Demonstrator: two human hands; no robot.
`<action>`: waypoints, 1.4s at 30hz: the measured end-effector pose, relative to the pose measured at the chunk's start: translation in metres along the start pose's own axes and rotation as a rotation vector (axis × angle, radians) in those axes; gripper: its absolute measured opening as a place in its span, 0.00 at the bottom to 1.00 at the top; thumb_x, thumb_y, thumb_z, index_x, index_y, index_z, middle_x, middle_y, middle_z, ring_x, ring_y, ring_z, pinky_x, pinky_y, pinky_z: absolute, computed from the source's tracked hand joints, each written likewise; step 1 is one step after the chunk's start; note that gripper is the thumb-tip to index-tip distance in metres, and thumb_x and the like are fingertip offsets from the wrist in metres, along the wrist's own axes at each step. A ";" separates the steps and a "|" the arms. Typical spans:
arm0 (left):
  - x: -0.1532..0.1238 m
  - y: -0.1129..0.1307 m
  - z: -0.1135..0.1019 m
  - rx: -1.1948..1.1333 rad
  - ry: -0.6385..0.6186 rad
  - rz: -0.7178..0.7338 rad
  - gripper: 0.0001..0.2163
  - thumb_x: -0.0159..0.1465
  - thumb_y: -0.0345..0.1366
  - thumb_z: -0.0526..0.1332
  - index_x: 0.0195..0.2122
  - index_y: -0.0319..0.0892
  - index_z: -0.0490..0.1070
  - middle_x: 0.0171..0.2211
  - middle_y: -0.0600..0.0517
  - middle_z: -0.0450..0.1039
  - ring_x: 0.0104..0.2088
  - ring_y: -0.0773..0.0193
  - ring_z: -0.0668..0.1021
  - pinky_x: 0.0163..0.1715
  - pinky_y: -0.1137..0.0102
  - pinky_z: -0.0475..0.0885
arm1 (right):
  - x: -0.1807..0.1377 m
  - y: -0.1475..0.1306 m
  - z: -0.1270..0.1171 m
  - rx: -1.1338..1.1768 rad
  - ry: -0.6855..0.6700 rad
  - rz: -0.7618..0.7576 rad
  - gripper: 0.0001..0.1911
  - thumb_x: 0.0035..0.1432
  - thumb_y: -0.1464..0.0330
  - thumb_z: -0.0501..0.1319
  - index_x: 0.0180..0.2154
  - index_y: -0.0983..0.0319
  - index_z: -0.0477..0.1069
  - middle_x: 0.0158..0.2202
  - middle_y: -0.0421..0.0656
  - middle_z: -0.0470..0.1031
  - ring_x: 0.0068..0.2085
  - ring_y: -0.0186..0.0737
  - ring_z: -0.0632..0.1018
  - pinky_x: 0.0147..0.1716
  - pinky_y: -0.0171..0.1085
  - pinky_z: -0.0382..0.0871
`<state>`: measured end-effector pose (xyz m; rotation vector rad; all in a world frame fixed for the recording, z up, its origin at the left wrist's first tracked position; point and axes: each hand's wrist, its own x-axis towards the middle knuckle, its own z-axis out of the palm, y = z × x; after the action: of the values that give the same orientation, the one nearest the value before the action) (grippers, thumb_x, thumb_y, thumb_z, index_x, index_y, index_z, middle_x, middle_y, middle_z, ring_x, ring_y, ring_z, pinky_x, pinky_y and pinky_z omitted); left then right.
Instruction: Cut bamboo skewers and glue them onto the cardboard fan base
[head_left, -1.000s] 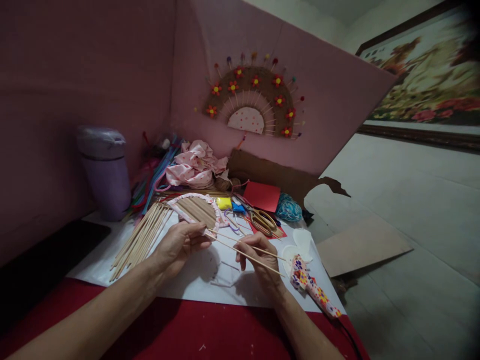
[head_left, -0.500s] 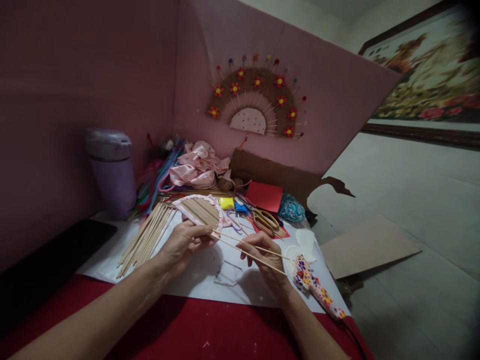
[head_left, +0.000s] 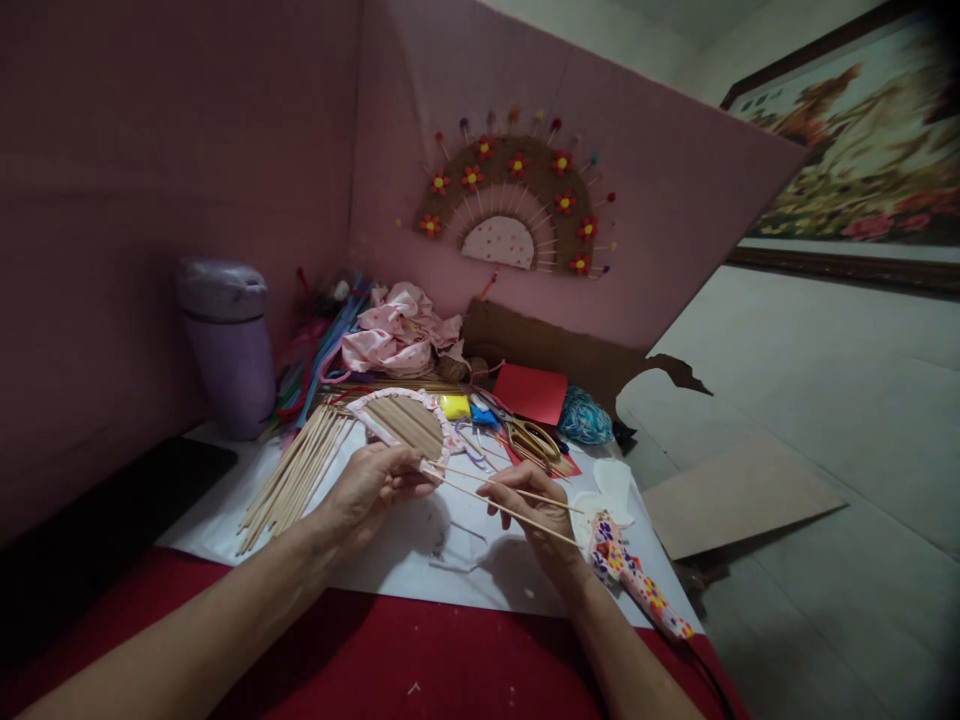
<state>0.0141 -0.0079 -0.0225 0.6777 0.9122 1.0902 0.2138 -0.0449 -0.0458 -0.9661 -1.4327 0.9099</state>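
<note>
My left hand (head_left: 379, 490) is closed on the near corner of a half-round cardboard piece (head_left: 409, 422), whose edge is wrapped in pink-and-white fabric. Its bare corrugated side faces up. Two thin wooden sticks (head_left: 499, 502) run from that corner towards the right, spreading slightly apart. Around the sticks, my right hand (head_left: 532, 510) is closed, with one stick passing along the fingers. Whether the sticks are fixed to the cardboard cannot be made out. A bundle of loose wooden sticks (head_left: 289, 485) lies left of the cardboard.
Gold-handled scissors (head_left: 529, 440), a red card (head_left: 531, 393) and blue yarn (head_left: 586, 415) lie behind my hands. A flower-patterned glue gun (head_left: 637, 575) rests at the right, its cord trailing off the table. A purple tumbler (head_left: 229, 365) stands left. Crumpled pink fabric (head_left: 401, 335) is at the back.
The view has shifted very slightly. Both hands keep their hold on the cardboard and sticks, with hardly any visible movement.
</note>
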 end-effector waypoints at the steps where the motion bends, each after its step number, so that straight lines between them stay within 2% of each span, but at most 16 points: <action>1: -0.001 0.000 0.000 0.007 0.008 0.003 0.02 0.51 0.27 0.60 0.22 0.35 0.69 0.21 0.48 0.74 0.23 0.65 0.77 0.25 0.72 0.74 | 0.000 0.000 0.000 -0.001 -0.001 0.003 0.04 0.53 0.69 0.64 0.28 0.62 0.75 0.23 0.39 0.72 0.22 0.30 0.69 0.18 0.29 0.61; 5: -0.002 0.000 0.000 0.022 -0.003 0.005 0.02 0.51 0.28 0.61 0.24 0.34 0.69 0.22 0.47 0.75 0.24 0.64 0.77 0.25 0.72 0.74 | 0.000 -0.001 0.000 -0.005 0.008 0.003 0.04 0.52 0.69 0.64 0.27 0.62 0.74 0.22 0.39 0.71 0.22 0.30 0.69 0.18 0.29 0.60; 13: 0.001 -0.002 -0.003 0.023 -0.108 0.021 0.08 0.47 0.30 0.67 0.27 0.34 0.72 0.25 0.48 0.76 0.25 0.67 0.76 0.27 0.75 0.72 | 0.001 0.001 0.000 -0.012 0.011 0.003 0.05 0.53 0.69 0.64 0.27 0.62 0.74 0.22 0.38 0.71 0.21 0.29 0.69 0.18 0.29 0.60; 22: 0.000 -0.005 -0.001 0.048 -0.043 0.034 0.06 0.45 0.29 0.67 0.25 0.34 0.72 0.23 0.48 0.75 0.24 0.67 0.76 0.26 0.74 0.71 | 0.000 0.002 0.003 0.004 0.017 0.054 0.06 0.52 0.67 0.64 0.26 0.62 0.72 0.22 0.38 0.72 0.21 0.30 0.69 0.18 0.29 0.61; 27: 0.002 -0.004 -0.001 0.031 -0.004 0.045 0.05 0.46 0.28 0.66 0.24 0.35 0.72 0.22 0.48 0.75 0.24 0.66 0.76 0.26 0.74 0.71 | 0.001 0.005 0.006 0.097 0.046 0.126 0.07 0.49 0.66 0.66 0.31 0.61 0.70 0.28 0.40 0.76 0.23 0.30 0.71 0.18 0.28 0.61; 32: 0.004 -0.004 -0.002 -0.010 0.013 0.047 0.05 0.45 0.27 0.66 0.22 0.35 0.71 0.20 0.49 0.74 0.23 0.67 0.75 0.26 0.74 0.72 | -0.001 0.014 0.014 0.037 0.081 0.183 0.09 0.50 0.64 0.66 0.27 0.64 0.72 0.24 0.40 0.74 0.21 0.28 0.68 0.16 0.28 0.58; 36: 0.004 -0.004 -0.002 -0.041 0.024 0.053 0.04 0.44 0.26 0.66 0.20 0.34 0.71 0.20 0.49 0.73 0.22 0.68 0.75 0.25 0.75 0.71 | -0.005 0.020 0.020 0.063 0.014 0.223 0.11 0.52 0.62 0.64 0.27 0.64 0.71 0.24 0.40 0.74 0.19 0.27 0.66 0.14 0.27 0.58; 38: 0.006 -0.004 -0.003 -0.055 0.039 0.049 0.03 0.44 0.25 0.65 0.20 0.34 0.71 0.20 0.49 0.74 0.22 0.69 0.75 0.24 0.75 0.71 | -0.006 0.021 0.022 0.100 0.008 0.204 0.10 0.54 0.62 0.63 0.29 0.63 0.71 0.24 0.39 0.75 0.19 0.27 0.67 0.14 0.27 0.58; 42: 0.011 -0.004 -0.007 -0.063 0.050 0.048 0.03 0.43 0.24 0.65 0.20 0.33 0.72 0.20 0.49 0.74 0.22 0.69 0.75 0.24 0.76 0.71 | -0.005 0.020 0.021 0.174 0.088 0.120 0.10 0.53 0.63 0.63 0.35 0.62 0.72 0.25 0.41 0.76 0.20 0.29 0.69 0.15 0.28 0.59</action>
<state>0.0119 0.0010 -0.0324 0.6256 0.9047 1.1784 0.1943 -0.0422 -0.0675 -0.9566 -1.2112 1.0489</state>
